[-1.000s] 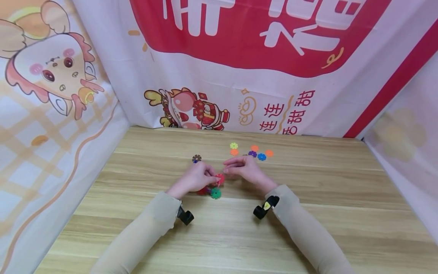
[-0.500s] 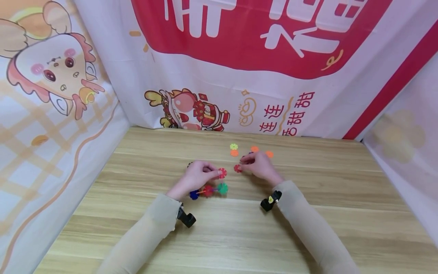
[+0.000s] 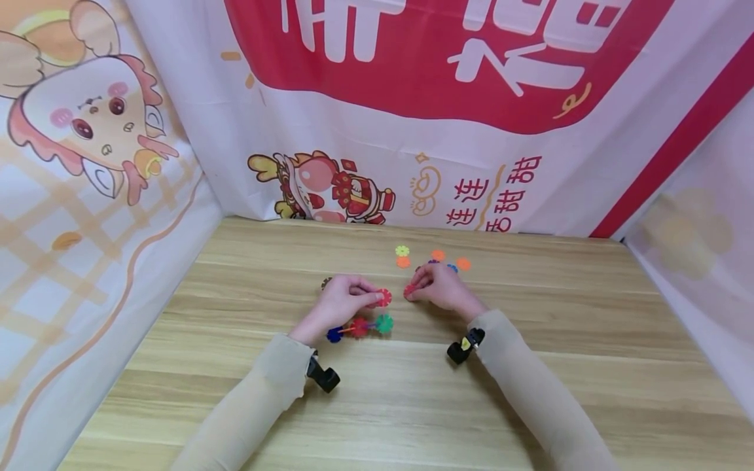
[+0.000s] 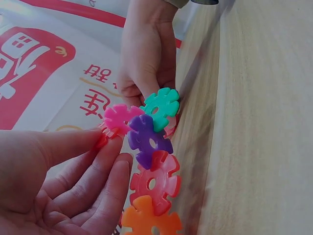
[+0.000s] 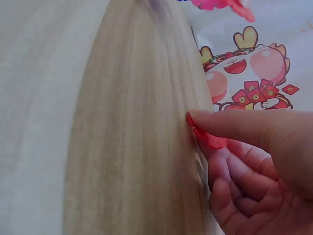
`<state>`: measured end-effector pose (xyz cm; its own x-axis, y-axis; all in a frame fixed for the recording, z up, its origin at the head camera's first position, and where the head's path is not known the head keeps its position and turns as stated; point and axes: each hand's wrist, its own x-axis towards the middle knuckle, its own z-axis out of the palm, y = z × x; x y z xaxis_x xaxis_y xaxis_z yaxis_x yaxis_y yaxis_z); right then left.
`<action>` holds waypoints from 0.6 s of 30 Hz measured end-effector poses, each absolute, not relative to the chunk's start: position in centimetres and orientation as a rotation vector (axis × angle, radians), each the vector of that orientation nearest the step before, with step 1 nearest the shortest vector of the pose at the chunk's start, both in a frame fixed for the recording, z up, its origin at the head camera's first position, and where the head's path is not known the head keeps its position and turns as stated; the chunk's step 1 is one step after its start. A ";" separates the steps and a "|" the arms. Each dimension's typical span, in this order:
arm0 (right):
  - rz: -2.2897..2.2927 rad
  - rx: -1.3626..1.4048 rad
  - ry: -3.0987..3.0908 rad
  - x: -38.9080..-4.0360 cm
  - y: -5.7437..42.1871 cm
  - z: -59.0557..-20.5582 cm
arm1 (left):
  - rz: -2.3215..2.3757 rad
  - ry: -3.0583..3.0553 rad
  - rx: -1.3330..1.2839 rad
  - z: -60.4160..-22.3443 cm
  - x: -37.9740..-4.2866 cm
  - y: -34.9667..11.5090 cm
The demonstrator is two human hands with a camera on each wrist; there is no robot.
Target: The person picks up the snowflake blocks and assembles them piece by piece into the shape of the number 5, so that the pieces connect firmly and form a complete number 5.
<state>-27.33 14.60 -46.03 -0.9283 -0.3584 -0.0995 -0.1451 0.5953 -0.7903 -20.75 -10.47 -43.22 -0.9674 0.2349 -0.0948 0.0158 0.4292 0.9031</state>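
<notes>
My left hand (image 3: pixel 344 301) pinches a pinkish-red notched snowflake disc (image 4: pixel 120 119) between thumb and fingers. In the left wrist view, a green disc (image 4: pixel 161 108), a purple disc (image 4: pixel 148 141), a red disc (image 4: pixel 155 182) and an orange disc (image 4: pixel 151 219) form a slotted chain beside that hand. A dark blue disc (image 3: pixel 334 335) shows at the chain's left end in the head view. My right hand (image 3: pixel 438 286) pinches another red disc (image 5: pixel 208 138), a short way right of the left hand's disc and apart from it. A brown disc (image 3: pixel 326 282) is mostly hidden behind the left hand.
Loose discs lie on the wooden table (image 3: pixel 412 405) beyond the hands: a yellow disc (image 3: pixel 402 250), an orange disc (image 3: pixel 403 261), and more orange, blue and purple ones partly behind the right hand. A printed cloth (image 3: pixel 377 131) hangs at the table's back edge.
A second ago the right hand showed no disc, close to the left hand; it has shifted right and now pinches a red one. The left hand has turned, bringing more of the chain into view.
</notes>
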 end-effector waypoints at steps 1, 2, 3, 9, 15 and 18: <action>-1.270 -0.420 2.561 -27.3 14.7 -46.0 | 1.569 2.468 0.219 -43.3 -20.8 -10.4; -1.298 -0.427 2.544 -27.2 14.7 -46.0 | 1.577 2.461 0.217 -43.4 -20.8 -10.4; -1.318 -0.433 2.535 -27.2 14.8 -46.0 | 1.584 2.456 0.217 -43.4 -20.8 -10.4; -1.371 -0.494 2.493 -26.7 15.2 -45.5 | 1.584 2.458 0.229 -43.4 -20.9 -10.4; -1.433 -0.514 2.426 -26.1 15.2 -44.4 | 1.602 2.436 0.216 -43.2 -20.8 -10.3; -1.460 -0.514 2.403 -25.9 15.3 -44.1 | 1.600 2.430 0.207 -43.2 -20.8 -10.3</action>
<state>-25.87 15.26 -44.15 -0.8967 -0.4391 -0.0550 -0.1534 0.4250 -0.8921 -20.83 -10.30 -43.22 -0.9648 0.2392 -0.1090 -0.0055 0.3960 0.9182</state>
